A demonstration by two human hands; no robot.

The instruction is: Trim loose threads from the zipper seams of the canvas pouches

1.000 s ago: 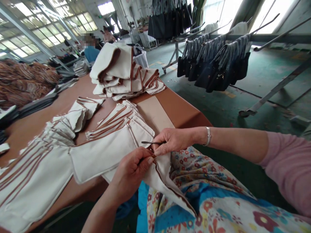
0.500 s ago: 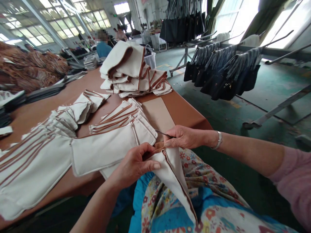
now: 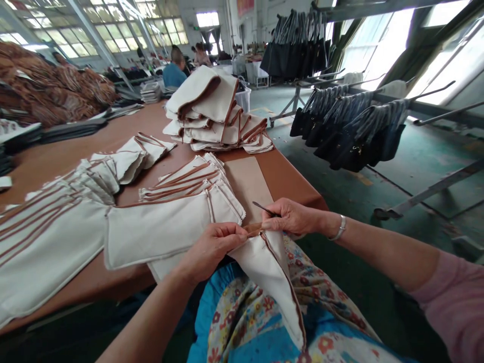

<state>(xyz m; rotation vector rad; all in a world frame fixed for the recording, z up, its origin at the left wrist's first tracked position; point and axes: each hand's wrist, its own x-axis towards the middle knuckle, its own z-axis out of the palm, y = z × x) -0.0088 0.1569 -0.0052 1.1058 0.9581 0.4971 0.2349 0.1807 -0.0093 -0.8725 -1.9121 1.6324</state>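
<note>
My left hand (image 3: pixel 214 247) pinches the brown-trimmed edge of a cream canvas piece (image 3: pixel 270 272) that hangs down over my lap. My right hand (image 3: pixel 289 218) grips the same edge from the right and also holds small metal snips (image 3: pixel 264 208), whose dark tip points left above the fabric. The two hands are a few centimetres apart at the near corner of the brown table (image 3: pixel 287 176). Right beside them lies a flat cream canvas piece (image 3: pixel 159 229) on the table.
Rows of overlapped cream pieces with brown trim (image 3: pixel 49 212) cover the table's left. A folded stack (image 3: pixel 215 116) sits further back. Racks of dark bags (image 3: pixel 348 126) stand on the green floor to the right. A seated person (image 3: pixel 174 73) works at the far end.
The view has shifted up and right. My hands have lifted the fabric edge slightly and my fingers have closed nearer together on the trim; the snips stay in my right hand.
</note>
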